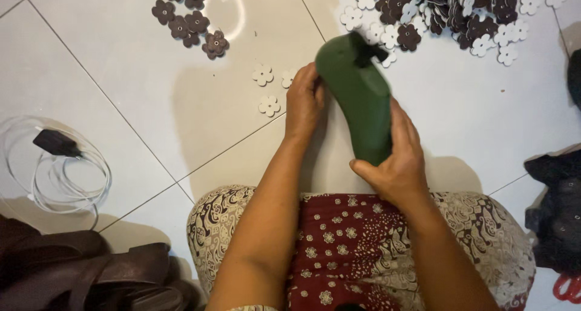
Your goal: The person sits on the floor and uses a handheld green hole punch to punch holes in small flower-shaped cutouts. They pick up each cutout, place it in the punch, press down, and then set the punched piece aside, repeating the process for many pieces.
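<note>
Two hands grasping a dark green shoe-shaped piece above a tiled floor.

Left hand [304,102] closes its fingers on the upper end of the green piece [358,96]; right hand [396,159] wraps around the lower end, thumb across the bottom edge. The piece is held tilted, just above the patterned cloth [357,244] over the lap. Three white flower cut-outs [266,87] lie on the floor tiles [121,105] beside the left hand. A mixed heap of brown and white flower cut-outs [448,14] lies beyond, a smaller brown cluster [190,14] well apart to the left. A coiled white cable [60,172] with a black plug lies at far left.
</note>
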The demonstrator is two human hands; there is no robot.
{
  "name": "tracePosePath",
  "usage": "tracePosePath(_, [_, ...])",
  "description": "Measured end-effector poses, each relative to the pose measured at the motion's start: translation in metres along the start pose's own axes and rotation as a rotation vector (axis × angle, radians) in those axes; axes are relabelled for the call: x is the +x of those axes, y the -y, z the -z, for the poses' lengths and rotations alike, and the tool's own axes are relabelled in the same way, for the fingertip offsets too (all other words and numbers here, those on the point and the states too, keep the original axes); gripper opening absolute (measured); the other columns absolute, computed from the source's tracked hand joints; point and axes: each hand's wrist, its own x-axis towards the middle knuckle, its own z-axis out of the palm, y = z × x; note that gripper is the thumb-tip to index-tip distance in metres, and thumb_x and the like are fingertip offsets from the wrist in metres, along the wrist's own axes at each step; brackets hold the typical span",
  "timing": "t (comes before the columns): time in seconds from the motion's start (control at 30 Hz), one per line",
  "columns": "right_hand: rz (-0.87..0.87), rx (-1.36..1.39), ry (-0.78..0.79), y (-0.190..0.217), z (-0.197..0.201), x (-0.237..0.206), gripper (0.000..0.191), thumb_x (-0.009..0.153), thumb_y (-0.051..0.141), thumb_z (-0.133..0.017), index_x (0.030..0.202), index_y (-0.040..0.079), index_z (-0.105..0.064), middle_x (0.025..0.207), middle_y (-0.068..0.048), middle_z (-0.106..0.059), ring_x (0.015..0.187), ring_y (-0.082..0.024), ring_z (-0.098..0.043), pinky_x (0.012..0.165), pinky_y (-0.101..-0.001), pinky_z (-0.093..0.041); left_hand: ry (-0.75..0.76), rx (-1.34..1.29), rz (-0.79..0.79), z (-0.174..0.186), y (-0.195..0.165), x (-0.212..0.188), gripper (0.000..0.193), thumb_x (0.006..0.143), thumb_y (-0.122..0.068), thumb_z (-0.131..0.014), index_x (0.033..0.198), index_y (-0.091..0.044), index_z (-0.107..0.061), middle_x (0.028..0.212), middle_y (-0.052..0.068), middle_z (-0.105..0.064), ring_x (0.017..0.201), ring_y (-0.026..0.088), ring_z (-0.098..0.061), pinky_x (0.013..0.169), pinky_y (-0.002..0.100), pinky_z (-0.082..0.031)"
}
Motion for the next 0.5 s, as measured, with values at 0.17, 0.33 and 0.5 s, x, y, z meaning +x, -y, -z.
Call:
tracePosePath(0.17, [-0.43, 0.55, -0.101, -0.02, -0.011, -0.003, 0.108, 0.071, 0.01, -0.077, 0.162, 0.004, -0.018, 0.134, -0.018, -0.057, 0.118, -0.029, -0.064, 0.096, -0.0383, -0.059, -0.043, -0.208, 0.149, 0.003, 0.003, 0.005, 0.015, 0.1, -0.002, -0.06, 0.113, -0.005, -0.065, 0.105, 0.007, -0.07, 0.095, 0.016, -0.07, 0.087, 0.029, -0.057])
tracePosePath(0.33, [-0.387, 0.526, -0.204, -0.056, -0.021, 0.002, 0.102, 0.077, 0.005, -0.076, 0.165, 0.002, -0.025, 0.143, -0.019, -0.056, 0.122, -0.027, -0.062, 0.1, -0.0369, -0.055, -0.237, -0.39, 0.153, 0.016, 0.013, 0.023, 0.012, 0.104, -0.008, -0.064, 0.115, -0.005, -0.064, 0.104, 0.002, -0.069, 0.092, 0.011, -0.066, 0.085, 0.027, -0.056])
tracePosePath(0.5, [-0.432, 0.371, -0.257, -0.08, -0.065, -0.005, 0.107, 0.074, 0.009, -0.081, 0.163, 0.002, -0.022, 0.147, -0.02, -0.051, 0.129, -0.031, -0.057, 0.106, -0.0403, -0.05, -0.368, -0.57, 0.342, 0.03, 0.026, 0.029, 0.016, 0.102, -0.011, -0.064, 0.116, -0.005, -0.06, 0.098, 0.002, -0.065, 0.084, 0.009, -0.062, 0.074, 0.026, -0.055])
